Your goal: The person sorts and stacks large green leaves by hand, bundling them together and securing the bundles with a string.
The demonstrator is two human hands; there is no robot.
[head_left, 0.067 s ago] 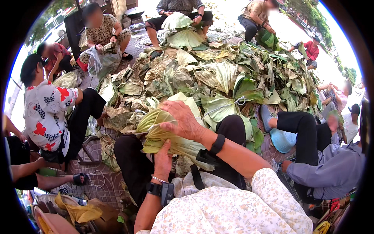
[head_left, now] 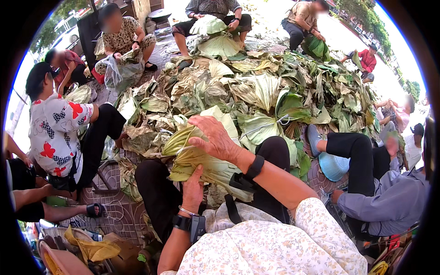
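My left hand point(head_left: 192, 190) grips a bundle of folded, pale yellow-green dried leaves point(head_left: 207, 170) from below, thumb up against its side. Over the top of that bundle, my right hand point(head_left: 216, 140) is closed loosely, fingers curved and thumb against the leaves. A thin pale tie lies across the bundle. The bundle is held between my dark-trousered knees, and paler large leaves lie just beyond it. A broad heap of dried and greenish leaves point(head_left: 256, 91) covers the ground in front of me, some gathered in tied bundles.
Several people point(head_left: 62, 137) sit or crouch around the heap, some handling leaves. A person in grey point(head_left: 389, 201) is close on my right, near a blue basin point(head_left: 334, 166). A plastic bag point(head_left: 119, 75) is at the back left, yellow cloth point(head_left: 87, 245) at the lower left.
My right hand has risen very slightly on the bundle. The surroundings have shifted a little in the view; otherwise little differs.
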